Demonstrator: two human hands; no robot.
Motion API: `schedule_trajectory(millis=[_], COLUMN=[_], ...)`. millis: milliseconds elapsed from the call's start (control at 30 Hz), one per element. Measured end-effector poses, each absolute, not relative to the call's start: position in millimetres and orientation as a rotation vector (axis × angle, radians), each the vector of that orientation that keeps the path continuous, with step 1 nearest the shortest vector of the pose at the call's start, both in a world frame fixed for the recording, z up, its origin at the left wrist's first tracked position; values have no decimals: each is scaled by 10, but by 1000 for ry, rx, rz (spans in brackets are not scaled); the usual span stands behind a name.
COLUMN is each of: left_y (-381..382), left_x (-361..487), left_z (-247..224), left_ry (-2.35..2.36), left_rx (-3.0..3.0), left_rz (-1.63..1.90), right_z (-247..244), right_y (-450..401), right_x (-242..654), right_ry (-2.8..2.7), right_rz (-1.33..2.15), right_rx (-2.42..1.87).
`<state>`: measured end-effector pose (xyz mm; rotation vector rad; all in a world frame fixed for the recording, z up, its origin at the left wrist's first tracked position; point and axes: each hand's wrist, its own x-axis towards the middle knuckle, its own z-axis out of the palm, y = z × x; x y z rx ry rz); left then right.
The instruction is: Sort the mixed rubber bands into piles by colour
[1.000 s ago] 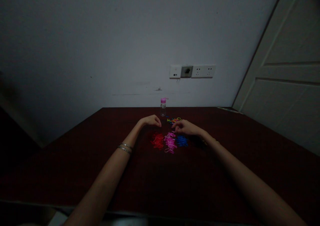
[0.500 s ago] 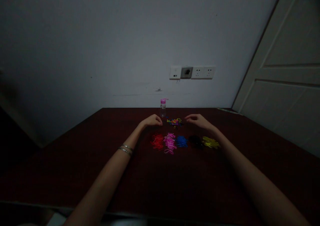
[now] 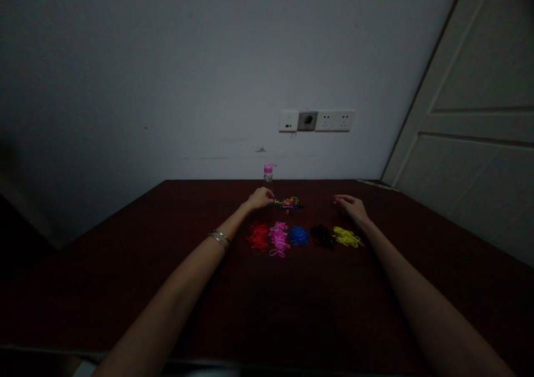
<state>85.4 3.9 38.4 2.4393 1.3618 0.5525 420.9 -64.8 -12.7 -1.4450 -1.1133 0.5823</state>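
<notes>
My left hand [image 3: 262,197] is at the left edge of a mixed pile of coloured rubber bands [image 3: 289,203]. Its fingertips are pinched together at a yellow band there; the grip is small and dim. To the right of that pile, my right hand [image 3: 350,206] hovers with loosely bent fingers partly apart, and nothing shows in them. Nearer me lie sorted heaps in a row: red bands [image 3: 257,236], pink bands [image 3: 279,239], blue bands [image 3: 299,236], black bands [image 3: 322,236] and yellow bands [image 3: 347,237].
A clear bottle with a pink cap [image 3: 268,173] stands behind my left hand, its base partly hidden. The dark red table [image 3: 267,304] meets a wall with a row of sockets [image 3: 334,121]. A pale door [image 3: 471,115] is on the right. The light is dim.
My left hand has moved right to the mixed pile's edge. My right hand has drawn away from the pile to the right and slightly nearer me. The view has shifted slightly.
</notes>
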Motion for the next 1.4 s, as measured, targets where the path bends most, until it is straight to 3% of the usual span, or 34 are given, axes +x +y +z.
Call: schedule_trajectory(millis=[733,1400], left_y=[72,145], left_x=[1148,954], left_z=[279,438], left_ry=[1596,1272], left_rx=[2416,2409], left_rz=[366,545], right_z=[-117,-98], right_y=[-692,-703], right_x=[4121,4113], right_ry=[-1240,-1265], right_rz=[471,491], right_rx=[-1507,-1521])
